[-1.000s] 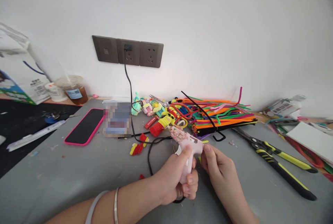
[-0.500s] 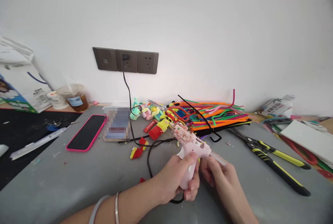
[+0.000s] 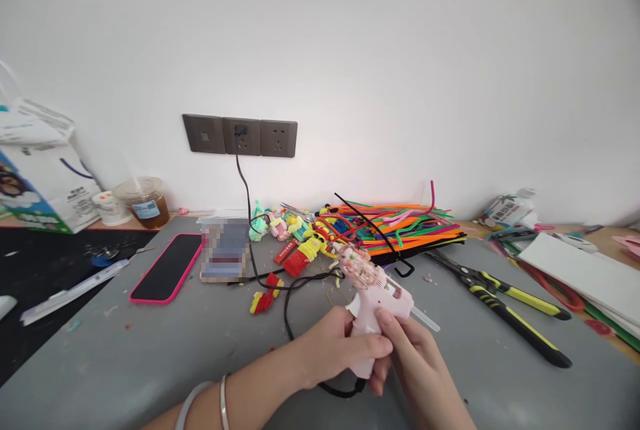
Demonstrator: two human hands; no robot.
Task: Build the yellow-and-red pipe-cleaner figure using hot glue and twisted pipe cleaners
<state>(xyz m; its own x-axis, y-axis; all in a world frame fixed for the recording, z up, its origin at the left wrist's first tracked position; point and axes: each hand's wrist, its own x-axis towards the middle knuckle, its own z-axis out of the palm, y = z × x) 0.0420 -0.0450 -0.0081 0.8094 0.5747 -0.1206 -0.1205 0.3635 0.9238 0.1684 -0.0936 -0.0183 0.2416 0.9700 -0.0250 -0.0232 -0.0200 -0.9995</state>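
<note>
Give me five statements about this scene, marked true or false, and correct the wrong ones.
The left hand and right hand both touch the pink glue gun. True.
The plug sits in the rightmost wall panel. False: it is in the middle panel.
A translucent stick pokes from the glue gun's rear. True.
The phone stands upright. False: it lies flat on the table.
The shears lie right of the glue gun. True.

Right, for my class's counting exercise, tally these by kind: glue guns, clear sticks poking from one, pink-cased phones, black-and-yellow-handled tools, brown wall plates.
Glue gun: 1
Clear stick: 1
Pink-cased phone: 1
Black-and-yellow-handled tool: 1
Brown wall plates: 3
Total: 7
</note>
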